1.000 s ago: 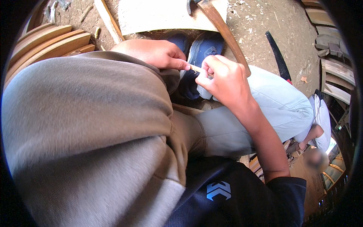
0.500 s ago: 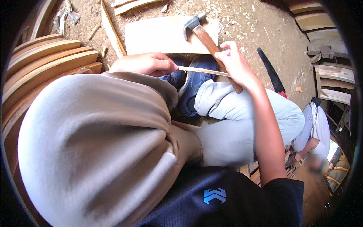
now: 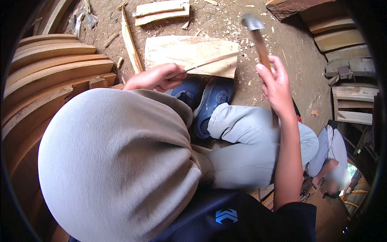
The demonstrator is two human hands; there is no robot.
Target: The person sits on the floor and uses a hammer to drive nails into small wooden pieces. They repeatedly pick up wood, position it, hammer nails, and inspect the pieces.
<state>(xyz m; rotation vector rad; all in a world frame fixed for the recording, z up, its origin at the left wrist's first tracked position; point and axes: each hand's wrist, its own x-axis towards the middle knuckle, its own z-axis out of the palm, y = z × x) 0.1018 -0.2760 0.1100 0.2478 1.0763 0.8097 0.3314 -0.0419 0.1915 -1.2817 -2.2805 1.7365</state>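
My left hand (image 3: 163, 77) is closed around one end of a thin wooden strip (image 3: 211, 60), which slants up to the right above a pale flat board (image 3: 173, 46). My right hand (image 3: 276, 82) grips a claw hammer (image 3: 263, 50) by its wooden handle. The hammer is raised to the right of the board, its blurred metal head at the far end and the butt below my wrist. The board lies on the dirt just beyond my blue shoes (image 3: 215, 94). Close grey-beige cloth (image 3: 117, 153) hides most of my left forearm.
Curved timbers (image 3: 60, 64) are stacked on the left, and more wood pieces (image 3: 354, 103) stand at the right. Offcuts (image 3: 161, 14), a long splinter of wood (image 3: 131, 40) and shavings lie on the ground. Another person (image 3: 332, 157) sits at the lower right.
My right hand has lifted the hammer up and right, off the board, and left the strip's far end. The strip, still in my left hand, now tilts upward over the board.
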